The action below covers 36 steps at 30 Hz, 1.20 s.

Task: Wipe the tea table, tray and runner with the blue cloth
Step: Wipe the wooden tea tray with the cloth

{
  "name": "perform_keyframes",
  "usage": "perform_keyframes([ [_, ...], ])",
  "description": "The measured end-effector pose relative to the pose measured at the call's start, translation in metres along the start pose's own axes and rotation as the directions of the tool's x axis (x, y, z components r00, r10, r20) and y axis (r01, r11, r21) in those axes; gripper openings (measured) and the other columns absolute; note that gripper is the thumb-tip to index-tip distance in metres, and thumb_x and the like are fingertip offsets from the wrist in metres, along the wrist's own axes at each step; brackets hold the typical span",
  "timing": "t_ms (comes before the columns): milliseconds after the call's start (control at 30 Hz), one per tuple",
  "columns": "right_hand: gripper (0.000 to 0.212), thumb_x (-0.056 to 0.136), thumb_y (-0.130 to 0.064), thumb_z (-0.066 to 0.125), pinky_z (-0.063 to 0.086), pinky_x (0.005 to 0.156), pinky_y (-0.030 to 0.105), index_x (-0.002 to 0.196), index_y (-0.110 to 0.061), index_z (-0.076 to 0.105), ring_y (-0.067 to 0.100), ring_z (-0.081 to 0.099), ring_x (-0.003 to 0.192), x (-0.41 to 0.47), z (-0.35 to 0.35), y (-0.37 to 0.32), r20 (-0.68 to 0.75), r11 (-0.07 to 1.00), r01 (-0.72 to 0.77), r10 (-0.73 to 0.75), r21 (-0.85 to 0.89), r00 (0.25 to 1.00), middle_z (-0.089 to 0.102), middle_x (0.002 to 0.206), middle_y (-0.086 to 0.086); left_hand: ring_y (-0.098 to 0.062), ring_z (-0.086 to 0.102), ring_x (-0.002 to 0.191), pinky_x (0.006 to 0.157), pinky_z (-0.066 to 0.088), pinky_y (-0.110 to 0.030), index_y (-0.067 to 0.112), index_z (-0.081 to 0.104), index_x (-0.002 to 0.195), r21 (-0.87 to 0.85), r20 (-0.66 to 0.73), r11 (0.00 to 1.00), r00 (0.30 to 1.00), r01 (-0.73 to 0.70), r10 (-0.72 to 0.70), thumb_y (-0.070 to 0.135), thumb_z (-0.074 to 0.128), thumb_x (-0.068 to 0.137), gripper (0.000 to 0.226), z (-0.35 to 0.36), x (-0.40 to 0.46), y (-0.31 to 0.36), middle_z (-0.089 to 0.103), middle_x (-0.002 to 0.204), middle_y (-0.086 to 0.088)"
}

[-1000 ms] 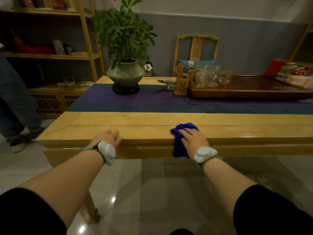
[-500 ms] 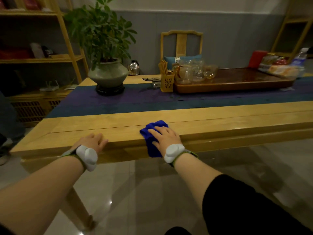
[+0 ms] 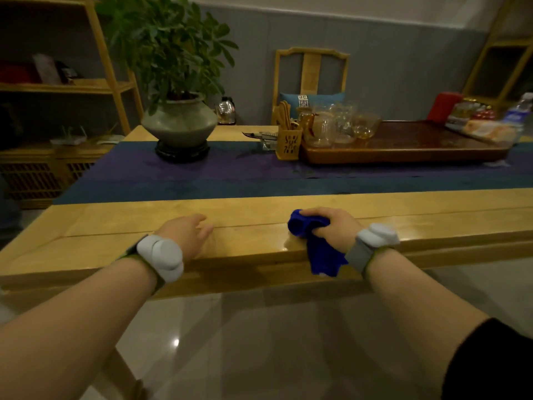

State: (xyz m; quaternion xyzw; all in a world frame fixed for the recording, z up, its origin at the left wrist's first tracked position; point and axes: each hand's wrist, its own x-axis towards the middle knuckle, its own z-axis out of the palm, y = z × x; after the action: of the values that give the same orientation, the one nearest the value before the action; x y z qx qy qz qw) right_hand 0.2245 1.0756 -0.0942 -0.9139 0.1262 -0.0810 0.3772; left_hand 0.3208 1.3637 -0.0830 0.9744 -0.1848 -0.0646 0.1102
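The blue cloth (image 3: 313, 238) is now bunched up inside the right hand (image 3: 331, 226), whose fingers are curled round it; half a second earlier the same hand was laid flat on the cloth with the fingers spread. One end of the cloth is gathered into a wad just ahead of the knuckles, on the near wooden border of the counter (image 3: 248, 215), and the other end is left hanging over the counter's front edge, just below the wrist. The left hand (image 3: 184, 230) is kept open and rests, with relaxed fingers, on the same border, well apart from the cloth and to its left.

The change from pressing to gripping is judged to mean that a stroke along the front edge is finished and the cloth is being gathered for carrying elsewhere. The purple and blue runner (image 3: 202, 174) lies beyond both hands, and the dark wooden tray (image 3: 403, 145), with glassware at its near end, stands further off, ahead and to the right of the right hand. Neither is touched by the cloth, so most of the wiping is judged to be left.
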Motion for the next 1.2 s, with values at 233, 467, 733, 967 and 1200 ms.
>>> perform_keyframes([
  [233, 0.049, 0.077, 0.002, 0.071, 0.054, 0.081, 0.029, 0.112, -0.029, 0.058, 0.014, 0.062, 0.093, 0.071, 0.044, -0.055, -0.01, 0.853, 0.037, -0.037, 0.521, 0.999, 0.061, 0.112, 0.0, -0.014, 0.059, 0.095, 0.084, 0.048, -0.029, 0.027, 0.035, 0.141, -0.496, 0.036, 0.866, 0.995, -0.067, 0.097, 0.057, 0.037, 0.092, 0.057, -0.007, 0.064, 0.027, 0.057, 0.117, 0.008],
  [467, 0.048, 0.075, -0.01, 0.077, 0.052, 0.091, 0.041, 0.107, -0.043, 0.064, 0.022, 0.059, 0.113, 0.1, 0.055, -0.09, 0.147, 0.777, -0.05, -0.056, 0.628, 0.988, 0.06, 0.125, 0.0, -0.025, 0.063, 0.098, 0.087, 0.053, -0.043, 0.02, 0.054, 0.114, -0.865, 0.161, 0.489, 0.985, 0.113, 0.057, 0.04, 0.05, 0.093, 0.03, -0.043, 0.1, 0.047, 0.062, 0.113, -0.007],
  [733, 0.03, 0.091, 0.002, 0.052, 0.05, 0.076, 0.031, 0.118, -0.011, 0.052, 0.024, 0.057, 0.101, 0.092, -0.026, -0.144, 0.079, 0.579, -0.154, 0.153, 0.801, 0.985, 0.052, 0.124, 0.014, -0.026, 0.058, 0.072, 0.063, 0.053, -0.038, 0.027, 0.052, 0.083, -0.867, 0.037, 0.498, 0.995, -0.014, 0.094, 0.003, 0.043, 0.095, 0.028, -0.13, 0.099, 0.079, 0.061, 0.09, -0.013],
  [967, 0.024, 0.091, -0.009, 0.056, 0.042, 0.091, 0.039, 0.115, -0.01, 0.054, 0.03, 0.051, 0.118, 0.06, -0.11, -0.194, 0.197, 0.674, -0.321, 0.256, 0.665, 0.946, 0.056, 0.126, 0.017, -0.015, 0.055, 0.076, 0.06, 0.046, -0.028, 0.024, 0.053, 0.093, -0.896, 0.049, 0.442, 0.978, -0.046, 0.202, 0.005, 0.041, 0.097, 0.023, -0.212, 0.076, 0.137, 0.059, 0.086, 0.001],
  [1200, 0.017, 0.09, -0.016, 0.061, 0.05, 0.082, 0.048, 0.1, -0.014, 0.047, 0.039, 0.056, 0.109, 0.052, -0.177, -0.208, 0.014, 0.752, -0.26, 0.316, 0.605, 0.949, 0.058, 0.115, 0.023, -0.022, 0.058, 0.081, 0.068, 0.053, -0.036, 0.026, 0.053, 0.096, -0.863, 0.05, 0.502, 0.979, -0.057, 0.198, 0.001, 0.041, 0.093, 0.028, -0.253, 0.076, 0.165, 0.059, 0.095, -0.004],
])
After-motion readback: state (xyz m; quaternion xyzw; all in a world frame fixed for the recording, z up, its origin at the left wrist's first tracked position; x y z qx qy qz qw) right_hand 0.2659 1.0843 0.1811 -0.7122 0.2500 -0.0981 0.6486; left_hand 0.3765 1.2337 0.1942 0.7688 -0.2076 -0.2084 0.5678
